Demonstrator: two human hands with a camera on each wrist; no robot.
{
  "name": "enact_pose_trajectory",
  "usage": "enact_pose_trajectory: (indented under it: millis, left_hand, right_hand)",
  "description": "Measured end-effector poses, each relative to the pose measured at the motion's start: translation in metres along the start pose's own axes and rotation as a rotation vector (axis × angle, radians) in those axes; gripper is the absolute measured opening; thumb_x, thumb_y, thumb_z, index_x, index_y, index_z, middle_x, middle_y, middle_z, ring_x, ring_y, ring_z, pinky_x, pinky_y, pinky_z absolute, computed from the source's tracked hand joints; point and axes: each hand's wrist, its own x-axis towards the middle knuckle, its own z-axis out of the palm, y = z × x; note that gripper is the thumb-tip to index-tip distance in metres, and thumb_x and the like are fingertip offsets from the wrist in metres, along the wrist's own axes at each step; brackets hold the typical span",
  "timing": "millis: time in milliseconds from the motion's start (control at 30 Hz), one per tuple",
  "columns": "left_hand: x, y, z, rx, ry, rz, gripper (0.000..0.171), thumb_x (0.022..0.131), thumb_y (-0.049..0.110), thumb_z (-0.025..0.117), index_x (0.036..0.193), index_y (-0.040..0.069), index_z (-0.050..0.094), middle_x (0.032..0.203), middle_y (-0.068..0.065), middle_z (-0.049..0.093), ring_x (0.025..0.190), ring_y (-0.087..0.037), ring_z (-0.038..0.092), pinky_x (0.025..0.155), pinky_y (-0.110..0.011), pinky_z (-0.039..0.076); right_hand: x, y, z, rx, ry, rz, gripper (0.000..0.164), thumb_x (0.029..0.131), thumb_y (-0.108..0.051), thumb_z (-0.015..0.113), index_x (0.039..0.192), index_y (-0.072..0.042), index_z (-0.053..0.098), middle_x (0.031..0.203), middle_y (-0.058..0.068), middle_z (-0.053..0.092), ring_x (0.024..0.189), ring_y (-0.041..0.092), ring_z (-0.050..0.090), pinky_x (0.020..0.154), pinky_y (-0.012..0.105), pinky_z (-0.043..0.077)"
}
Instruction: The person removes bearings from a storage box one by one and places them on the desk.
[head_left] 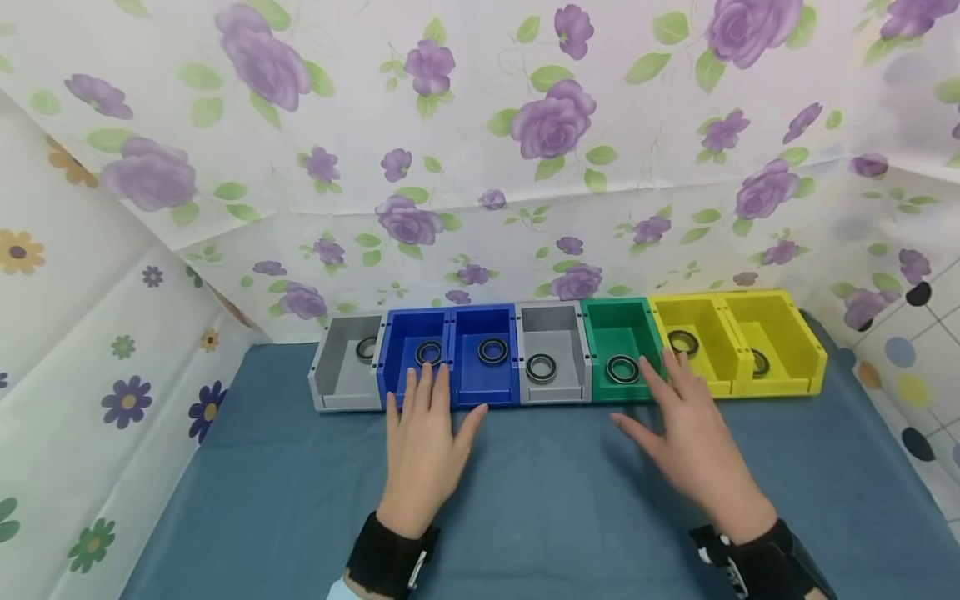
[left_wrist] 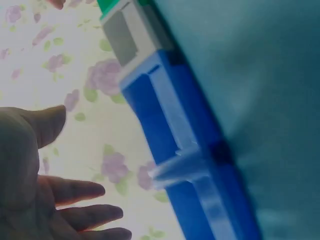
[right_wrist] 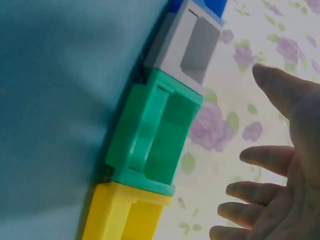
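A row of several open bins holds black-rimmed ring bearings, one in each. My left hand (head_left: pixel 426 454) hovers palm down at the front of the left blue bin (head_left: pixel 401 337), fingers spread and fingertips overlapping its front wall. A bearing (head_left: pixel 419 354) lies in that bin, and another (head_left: pixel 492 363) in the right blue bin (head_left: pixel 483 321). The right hand (head_left: pixel 693 437), fingers also spread, is by the front of the green bin (head_left: pixel 615 325) and left yellow bin (head_left: pixel 697 317). Just left of its fingers is the green bin's bearing (head_left: pixel 612 370). Neither hand holds anything.
A grey bin (head_left: pixel 341 346) stands at the row's left end, another grey bin (head_left: pixel 551 325) in the middle, and a yellow bin (head_left: pixel 776 333) at the right end. They stand on a blue cloth (head_left: pixel 547 500), with a flowered curtain (head_left: pixel 465 158) behind.
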Motion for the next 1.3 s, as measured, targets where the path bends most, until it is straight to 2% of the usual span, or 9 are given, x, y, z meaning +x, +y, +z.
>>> enact_pose_trajectory:
  millis: [133, 267, 533, 633, 733, 867, 967, 1133, 1300]
  left_hand:
    - [0.012, 0.013, -0.005, -0.052, 0.038, 0.023, 0.072, 0.091, 0.061, 0.042, 0.142, 0.009, 0.038, 0.14, -0.015, 0.04, 0.134, -0.03, 0.025, 0.103, -0.052, 0.021]
    - [0.022, 0.026, -0.002, -0.124, 0.037, 0.037, 0.068, 0.091, 0.056, 0.047, 0.137, 0.006, 0.044, 0.132, -0.015, 0.048, 0.125, -0.029, 0.04, 0.098, -0.045, 0.033]
    - [0.048, 0.042, 0.022, -0.283, -0.039, -0.012, 0.068, 0.091, 0.054, 0.049, 0.135, 0.002, 0.044, 0.129, -0.014, 0.051, 0.114, -0.024, 0.05, 0.086, -0.038, 0.045]
    - [0.057, 0.046, 0.031, -0.342, -0.085, -0.053, 0.07, 0.091, 0.052, 0.051, 0.135, -0.001, 0.043, 0.128, -0.015, 0.051, 0.113, -0.023, 0.051, 0.084, -0.035, 0.046]
    - [0.062, 0.05, 0.039, -0.398, -0.117, -0.074, 0.069, 0.091, 0.05, 0.052, 0.134, -0.004, 0.043, 0.124, -0.017, 0.054, 0.097, -0.017, 0.058, 0.07, -0.027, 0.049]
    - [0.066, 0.055, 0.045, -0.453, -0.171, -0.078, 0.065, 0.092, 0.046, 0.054, 0.132, -0.005, 0.045, 0.087, -0.01, 0.062, 0.057, -0.008, 0.055, 0.043, -0.024, 0.039]
    - [0.068, 0.057, 0.048, -0.464, -0.196, -0.071, 0.059, 0.093, 0.044, 0.054, 0.126, -0.004, 0.051, 0.062, 0.0, 0.047, 0.042, -0.007, 0.045, 0.035, -0.025, 0.033]
    - [0.072, 0.06, 0.048, -0.424, -0.159, -0.037, 0.042, 0.092, 0.037, 0.057, 0.108, -0.001, 0.06, 0.062, 0.0, 0.047, 0.042, -0.008, 0.043, 0.036, -0.025, 0.032]
    - [0.074, 0.061, 0.051, -0.383, -0.13, -0.019, 0.043, 0.092, 0.033, 0.059, 0.114, -0.004, 0.059, 0.087, -0.01, 0.062, 0.057, -0.006, 0.051, 0.044, -0.021, 0.037]
  right_hand:
    - [0.005, 0.003, -0.011, 0.056, 0.107, -0.004, 0.072, 0.082, -0.048, 0.066, 0.14, -0.013, 0.042, 0.147, 0.013, 0.029, 0.135, 0.029, 0.021, 0.094, 0.056, 0.032]
    - [0.008, 0.007, -0.023, 0.101, 0.177, 0.01, 0.062, 0.084, -0.045, 0.065, 0.134, -0.012, 0.05, 0.137, 0.014, 0.043, 0.126, 0.03, 0.038, 0.089, 0.053, 0.039]
    - [0.017, 0.025, -0.045, 0.113, 0.187, 0.098, 0.058, 0.087, -0.047, 0.06, 0.132, -0.01, 0.053, 0.132, 0.016, 0.048, 0.121, 0.036, 0.042, 0.088, 0.056, 0.038]
    - [0.021, 0.034, -0.052, 0.104, 0.201, 0.12, 0.058, 0.087, -0.046, 0.061, 0.131, -0.009, 0.053, 0.13, 0.017, 0.049, 0.116, 0.038, 0.046, 0.072, 0.046, 0.048]
    - [0.025, 0.043, -0.058, 0.08, 0.215, 0.127, 0.057, 0.088, -0.046, 0.06, 0.129, -0.007, 0.054, 0.129, 0.018, 0.05, 0.112, 0.04, 0.048, 0.061, 0.042, 0.049]
    - [0.031, 0.054, -0.068, 0.056, 0.192, 0.172, 0.06, 0.09, -0.05, 0.055, 0.131, -0.006, 0.052, 0.129, 0.019, 0.049, 0.114, 0.041, 0.046, 0.074, 0.053, 0.045]
    - [0.037, 0.063, -0.074, 0.042, 0.156, 0.221, 0.065, 0.091, -0.052, 0.052, 0.136, -0.006, 0.046, 0.132, 0.021, 0.046, 0.119, 0.042, 0.041, 0.084, 0.06, 0.038]
    - [0.044, 0.085, -0.08, 0.041, 0.117, 0.271, 0.07, 0.091, -0.053, 0.049, 0.143, -0.009, 0.035, 0.139, 0.022, 0.037, 0.12, 0.045, 0.038, 0.084, 0.062, 0.036]
    - [0.05, 0.107, -0.078, 0.058, 0.076, 0.292, 0.067, 0.095, -0.05, 0.045, 0.146, -0.009, 0.029, 0.144, 0.02, 0.03, 0.126, 0.045, 0.029, 0.087, 0.064, 0.032]
